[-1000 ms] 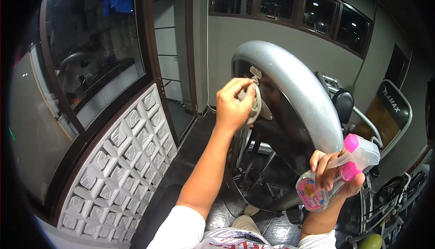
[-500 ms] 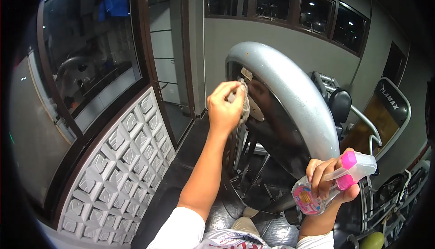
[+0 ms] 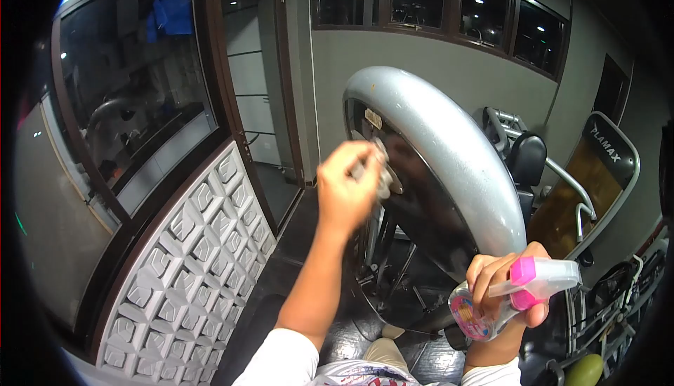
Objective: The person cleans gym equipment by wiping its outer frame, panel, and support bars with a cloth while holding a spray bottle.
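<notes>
My left hand (image 3: 349, 186) is closed around a greyish cloth (image 3: 383, 172), blurred a little by motion. The cloth lies against or just in front of the dark panel (image 3: 428, 207) of a gym machine with a thick, curved silver frame (image 3: 439, 122); contact is hard to make out. A small label (image 3: 373, 118) sits on the panel above the cloth. At the lower right, my right hand (image 3: 502, 284) is wrapped around a clear spray bottle (image 3: 472, 312) with a pink and translucent trigger head (image 3: 537, 280). The bottle is tilted, its nozzle pointing right.
A white patterned block wall (image 3: 186, 273) and a glass window (image 3: 133, 91) stand on the left, beside a door (image 3: 253, 91). Behind the machine are a black padded seat (image 3: 528, 158) and a PLAMAX board (image 3: 600, 175). More metal equipment (image 3: 618, 309) crowds the right edge.
My left hand has moved slightly down with the cloth along the panel. The spray bottle has shifted a little left and down in view, still in my right hand.
</notes>
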The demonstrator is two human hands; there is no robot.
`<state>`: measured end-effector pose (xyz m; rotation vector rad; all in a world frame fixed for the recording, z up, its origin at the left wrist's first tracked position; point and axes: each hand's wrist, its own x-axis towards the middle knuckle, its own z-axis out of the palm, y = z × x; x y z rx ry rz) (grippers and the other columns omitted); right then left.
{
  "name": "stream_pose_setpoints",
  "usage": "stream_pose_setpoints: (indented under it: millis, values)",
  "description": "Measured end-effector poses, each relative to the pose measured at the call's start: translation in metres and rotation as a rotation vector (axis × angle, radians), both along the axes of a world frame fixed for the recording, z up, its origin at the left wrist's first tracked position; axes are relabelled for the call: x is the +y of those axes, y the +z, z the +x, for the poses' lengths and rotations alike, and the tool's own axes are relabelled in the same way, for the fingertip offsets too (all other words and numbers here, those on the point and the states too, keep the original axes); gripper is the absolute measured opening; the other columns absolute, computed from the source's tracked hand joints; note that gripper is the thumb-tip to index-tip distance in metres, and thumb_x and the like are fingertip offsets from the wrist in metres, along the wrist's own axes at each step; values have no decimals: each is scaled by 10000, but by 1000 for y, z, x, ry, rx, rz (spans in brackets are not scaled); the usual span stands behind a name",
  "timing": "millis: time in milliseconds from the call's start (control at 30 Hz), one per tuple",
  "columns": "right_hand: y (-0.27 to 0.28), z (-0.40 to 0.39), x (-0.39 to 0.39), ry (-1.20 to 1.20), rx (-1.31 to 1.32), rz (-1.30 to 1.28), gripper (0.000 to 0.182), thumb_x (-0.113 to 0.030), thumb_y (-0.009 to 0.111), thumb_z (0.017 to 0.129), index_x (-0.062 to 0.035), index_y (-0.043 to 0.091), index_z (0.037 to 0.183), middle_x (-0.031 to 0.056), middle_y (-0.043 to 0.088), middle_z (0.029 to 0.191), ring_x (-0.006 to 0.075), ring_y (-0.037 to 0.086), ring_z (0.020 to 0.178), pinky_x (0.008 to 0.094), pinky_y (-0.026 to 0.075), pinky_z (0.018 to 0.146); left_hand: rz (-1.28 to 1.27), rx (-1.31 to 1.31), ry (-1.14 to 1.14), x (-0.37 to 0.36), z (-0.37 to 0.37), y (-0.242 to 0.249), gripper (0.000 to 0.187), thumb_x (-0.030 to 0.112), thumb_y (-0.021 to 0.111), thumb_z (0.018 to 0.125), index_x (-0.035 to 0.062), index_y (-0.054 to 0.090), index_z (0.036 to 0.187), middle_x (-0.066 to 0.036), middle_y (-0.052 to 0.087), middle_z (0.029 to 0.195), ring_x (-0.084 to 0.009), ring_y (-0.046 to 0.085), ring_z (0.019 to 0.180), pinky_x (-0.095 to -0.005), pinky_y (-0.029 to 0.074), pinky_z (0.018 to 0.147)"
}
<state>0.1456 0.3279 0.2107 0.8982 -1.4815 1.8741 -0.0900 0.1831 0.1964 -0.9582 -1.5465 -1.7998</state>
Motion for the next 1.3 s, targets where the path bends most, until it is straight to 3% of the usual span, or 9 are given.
stream_pose_setpoints:
  millis: [167, 233, 300, 467, 633, 700, 833, 1033, 1300]
  values:
    - [2, -2, -12, -49, -12, -51, 711, -599, 880, 660, 57, 648, 803, 141, 627, 552, 244, 600, 452, 387, 462, 573, -42, 34, 77, -1, -5, -5, 110, 49, 703, 888, -32, 729, 958, -95, 736, 900, -160, 697, 860, -293, 527, 816]
    - [3, -9, 1, 61, 39, 50, 711, -601, 878, 659, 57, 655, 805, 135, 621, 545, 237, 590, 446, 383, 462, 569, -51, -96, 179, 4, -44, -1, 176, 98, 713, 903, -27, 744, 1023, -77, 749, 879, -116, 667, 841, -280, 522, 787]
    - [7, -3, -4, 36, 1, 31, 711, -601, 877, 664, 55, 655, 825, 124, 613, 538, 229, 582, 442, 377, 461, 564, -8, -258, 44, 7, -59, 2, 186, 113, 717, 914, -24, 745, 1037, -55, 743, 855, -90, 642, 816, -267, 518, 767]
    - [-1, -2, 4, 5, 21, 77, 638, -516, 800, 849, -52, 420, 1066, 147, 653, 589, 313, 671, 529, 426, 475, 624, -29, 50, 0, 2, -1, -8, 103, 52, 729, 905, -40, 707, 945, -48, 711, 865, -100, 639, 846, -265, 510, 797]
    - [-1, -3, 4, 0, -13, 113, 654, -516, 812, 834, -65, 399, 1065, 145, 649, 585, 314, 668, 525, 428, 474, 630, -27, 30, 119, 5, -42, -2, 135, 85, 704, 909, -43, 724, 948, -99, 739, 904, -147, 688, 829, -274, 524, 763]
    - [-2, -4, 8, 40, 9, 142, 657, -512, 819, 828, -66, 398, 1065, 144, 647, 584, 314, 665, 522, 426, 472, 634, -23, -246, 14, 6, -62, 3, 168, 118, 689, 930, -42, 726, 967, -83, 742, 912, -136, 681, 846, -270, 518, 765]
    - [-3, -5, 10, 67, 42, 155, 657, -508, 817, 830, -70, 395, 1079, 136, 645, 586, 310, 664, 521, 419, 464, 633, -24, -61, -2, 1, -31, -2, 125, 61, 715, 902, -41, 729, 973, -73, 734, 914, -124, 673, 870, -268, 519, 803]
    - [13, 9, -35, -154, -242, -437, 732, -387, 1005, 561, 53, 513, 879, 220, 611, 634, 223, 575, 455, 316, 435, 406, -39, -116, 8, 0, -53, 17, 148, 79, 713, 900, -42, 740, 980, -51, 736, 846, -89, 649, 776, -253, 518, 737]
    - [4, 9, -17, 40, -157, -276, 692, -385, 962, 634, 44, 503, 925, 248, 610, 641, 237, 560, 482, 350, 418, 467, -73, -173, -144, -5, -43, 1, 144, 102, 727, 905, -23, 727, 976, -29, 727, 849, -87, 651, 820, -255, 515, 788]
